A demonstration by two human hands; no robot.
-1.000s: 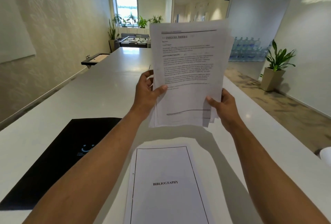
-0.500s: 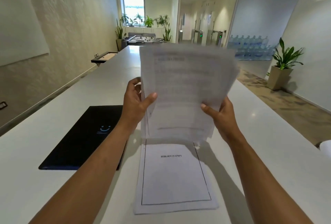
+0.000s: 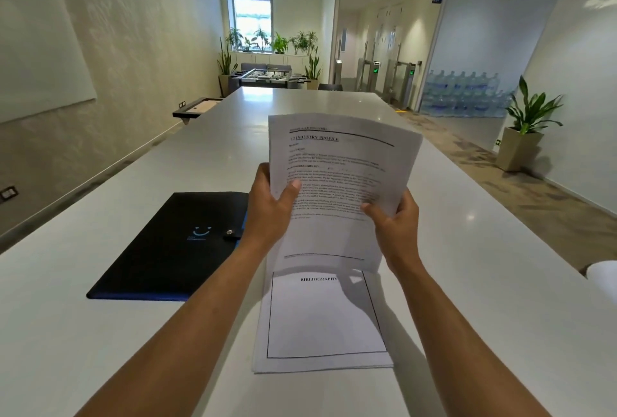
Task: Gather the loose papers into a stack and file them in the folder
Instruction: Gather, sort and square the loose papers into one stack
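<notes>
Fingers (image 3: 293,194) of the left hand (image 3: 270,213) are closed on the left edge of a sheaf of printed sheets (image 3: 337,183), the thumb pressed flat on the front page and the other digits hidden behind it. The right edge of the same sheaf is pinched by the right hand (image 3: 397,226), thumb on the front, the remaining digits behind the paper. The sheaf is held up off the counter (image 3: 100,333), tilted, its thin white pages bowed into a shallow curve at the top; dense black type is carried under the heading "INDUSTRY PROFILE", with a ruled line near the bottom.

Below both hands, flat on the counter, a second pile of white sheets (image 3: 320,326) is laid, its edges slightly uneven; the top page is bordered by a thin black rectangle and headed "BIBLIOGRAPHY". Its upper edge is overlapped in view by the lower edge of the held sheaf; whether the two touch cannot be told.

To the left of the left hand, a black folder (image 3: 167,249) is laid closed and flat, matte and rectangular, with a blue spine edge, a small blue smile mark and a tab fastened by a metal snap. The counter is smooth, pale and faintly glossy.
</notes>
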